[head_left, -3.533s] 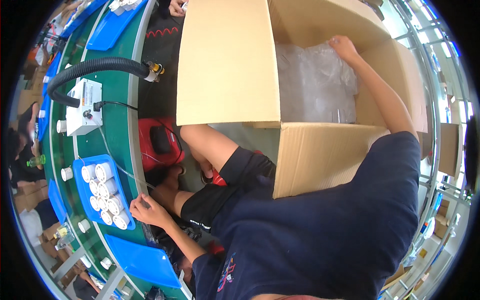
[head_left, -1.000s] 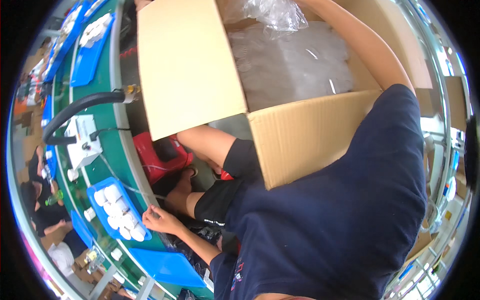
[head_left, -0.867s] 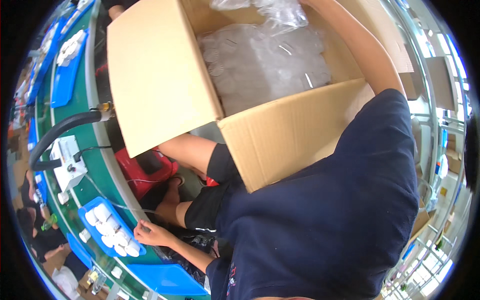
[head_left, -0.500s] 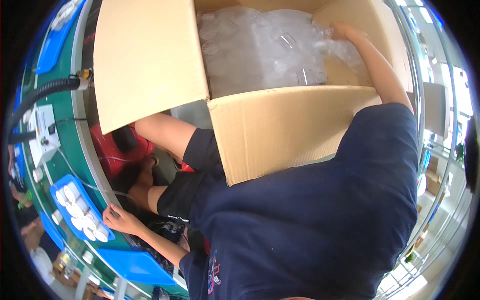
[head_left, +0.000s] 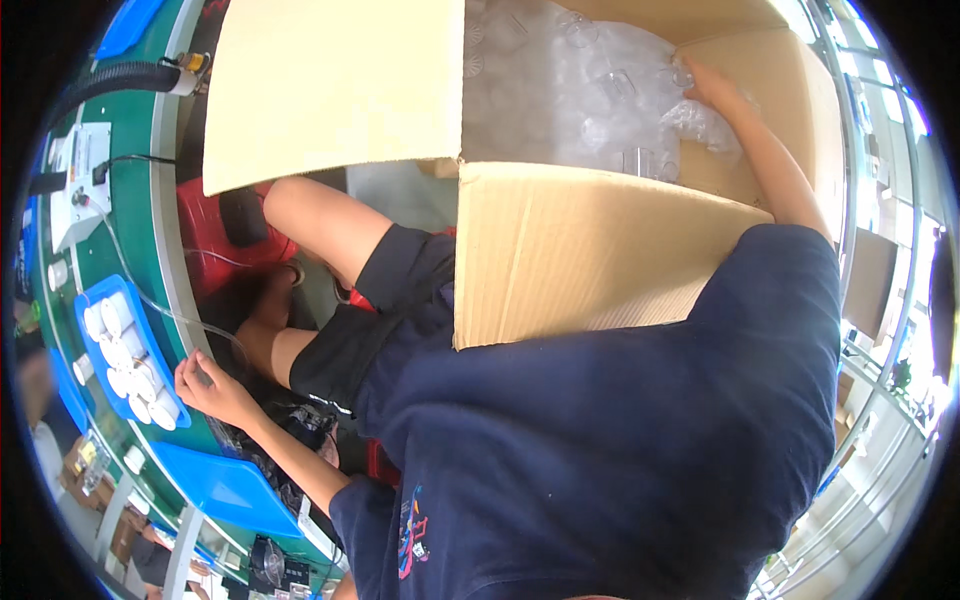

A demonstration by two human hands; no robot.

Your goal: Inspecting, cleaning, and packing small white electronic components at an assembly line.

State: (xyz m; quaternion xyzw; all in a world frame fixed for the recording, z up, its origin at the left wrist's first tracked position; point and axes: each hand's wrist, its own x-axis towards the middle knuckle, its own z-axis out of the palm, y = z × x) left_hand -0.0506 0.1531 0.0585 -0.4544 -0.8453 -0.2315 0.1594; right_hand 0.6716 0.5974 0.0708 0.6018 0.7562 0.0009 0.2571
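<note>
The largest thing I see from here is the cardboard box (head_left: pixel 570 260), standing open close against the person, with one flap hanging down toward the chest and another spread to the left. Along the left side runs the green worktable (head_left: pixel 142 205). On it lies a blue tray (head_left: pixel 158 352), and in this tray the white cylinders (head_left: pixel 120 352) are heaped together, several tilted.

The right arm reaches over the front flap, and the right hand (head_left: pixel 716 88) is inside the box, near its right wall. Its fingers are bent beside a clear cup (head_left: pixel 683 74), which is at the fingertips, above the other clear pieces (head_left: pixel 540 95). I cannot tell if the fingers are closed on it, because cup and plastic are both transparent. The left hand (head_left: pixel 215 392) is at the table edge, just beside the tray, with fingers loosely curled and thumb apart; I see nothing in it.

Smaller is the crumpled clear film (head_left: pixel 700 125), just below the right hand. In my judgement, this film asks the most care: it could catch on the fingers or pull at the cup. I would keep it to one side, pinch the cup lightly by its wall, and lift straight, without pressing the neighbours. The forearm should also pass high enough, so that the flap is not bent.
</note>
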